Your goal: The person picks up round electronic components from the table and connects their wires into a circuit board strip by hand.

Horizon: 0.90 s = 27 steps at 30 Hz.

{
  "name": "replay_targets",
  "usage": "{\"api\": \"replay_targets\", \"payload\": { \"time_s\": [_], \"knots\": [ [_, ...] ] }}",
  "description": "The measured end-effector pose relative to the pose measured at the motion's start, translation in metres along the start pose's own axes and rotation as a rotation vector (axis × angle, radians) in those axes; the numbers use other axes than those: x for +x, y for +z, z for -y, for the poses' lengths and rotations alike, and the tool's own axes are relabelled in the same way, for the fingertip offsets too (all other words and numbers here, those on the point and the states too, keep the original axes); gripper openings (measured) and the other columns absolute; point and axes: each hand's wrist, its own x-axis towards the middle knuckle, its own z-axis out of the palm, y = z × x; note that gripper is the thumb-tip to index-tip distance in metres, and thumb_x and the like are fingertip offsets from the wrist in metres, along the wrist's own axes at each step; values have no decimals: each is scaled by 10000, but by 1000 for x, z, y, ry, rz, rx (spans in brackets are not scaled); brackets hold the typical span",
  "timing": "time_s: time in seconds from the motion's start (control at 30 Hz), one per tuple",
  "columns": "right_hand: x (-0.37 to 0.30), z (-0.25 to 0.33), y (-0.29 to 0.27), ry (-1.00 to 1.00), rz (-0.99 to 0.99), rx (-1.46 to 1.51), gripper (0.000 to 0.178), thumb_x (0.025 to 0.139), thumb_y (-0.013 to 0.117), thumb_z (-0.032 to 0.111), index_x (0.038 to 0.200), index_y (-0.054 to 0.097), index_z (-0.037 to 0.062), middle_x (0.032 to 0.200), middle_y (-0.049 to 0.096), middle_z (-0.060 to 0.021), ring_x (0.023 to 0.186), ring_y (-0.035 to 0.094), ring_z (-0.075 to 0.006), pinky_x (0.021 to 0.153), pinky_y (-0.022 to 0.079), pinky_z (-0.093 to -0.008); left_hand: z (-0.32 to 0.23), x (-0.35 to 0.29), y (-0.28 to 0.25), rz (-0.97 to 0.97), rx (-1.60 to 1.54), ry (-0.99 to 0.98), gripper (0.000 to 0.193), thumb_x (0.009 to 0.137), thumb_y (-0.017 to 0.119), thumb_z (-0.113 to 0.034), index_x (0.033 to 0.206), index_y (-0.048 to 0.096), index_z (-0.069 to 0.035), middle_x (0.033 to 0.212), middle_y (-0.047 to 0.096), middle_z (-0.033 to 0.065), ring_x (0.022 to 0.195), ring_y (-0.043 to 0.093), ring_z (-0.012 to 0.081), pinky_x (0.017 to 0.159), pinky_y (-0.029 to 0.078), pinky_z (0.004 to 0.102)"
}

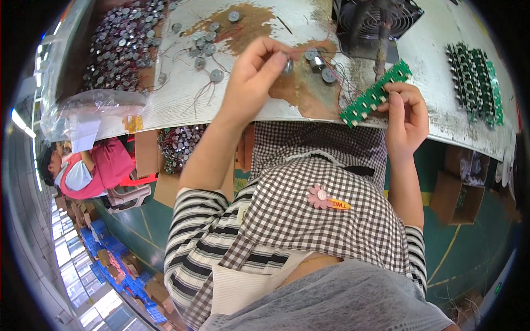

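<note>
My left hand is closed, thumb against forefinger, on a small round silver motor with thin wires. My right hand pinches the lower edge of a long green circuit board strip carrying a row of white connectors. The strip slants above the worktable, tilted up to the right. Between my hands lie a few more motors with loose red and dark wires. Left of my left hand, several wired motors are scattered on the table.
A large heap of motors fills the far left. A black fan stands at the back behind a dark upright rod. Stacked green boards sit at right. Below are cardboard boxes; a person in pink sits at left.
</note>
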Motion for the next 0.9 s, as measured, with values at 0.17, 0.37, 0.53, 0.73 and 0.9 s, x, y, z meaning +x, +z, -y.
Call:
{"api": "replay_targets", "payload": {
  "time_s": [0.17,0.37,0.53,0.73,0.9],
  "knots": [
    [1,-1,-5,-37,83,53,85,890,557,6,919,484,-26,1060,568,-159,726,563,-91,651,514,-213,-1,-26,12,161,-122,-278,174,937,535,-155,983,527,13,734,559,26,678,535,89,641,428,226],
    [4,7,2,-136,82,-222,69,793,619,-75,843,585,-41,964,612,-148,665,585,-106,570,483,-210,-18,-18,25,185,-161,-475,166,900,578,-126,1010,585,-2,773,618,20,648,510,61,600,406,194],
    [5,9,8,-205,102,-263,93,783,650,-66,858,604,-37,972,611,-143,648,602,-126,551,491,-209,-12,-8,53,107,-179,-453,140,886,617,-112,949,601,13,728,619,-5,612,547,28,528,434,161],
    [1,7,2,-161,83,-154,106,777,653,-45,822,558,-40,992,611,-173,650,598,-123,561,494,-214,-11,-9,74,134,55,-350,140,849,672,-109,910,641,13,724,591,-27,644,512,17,541,405,167],
    [5,7,0,-218,78,-191,89,768,635,-58,820,564,-40,988,613,-174,626,586,-112,561,482,-211,7,1,79,121,278,89,107,772,687,-64,793,634,26,638,585,-10,566,498,35,497,395,202]
  ]
}}
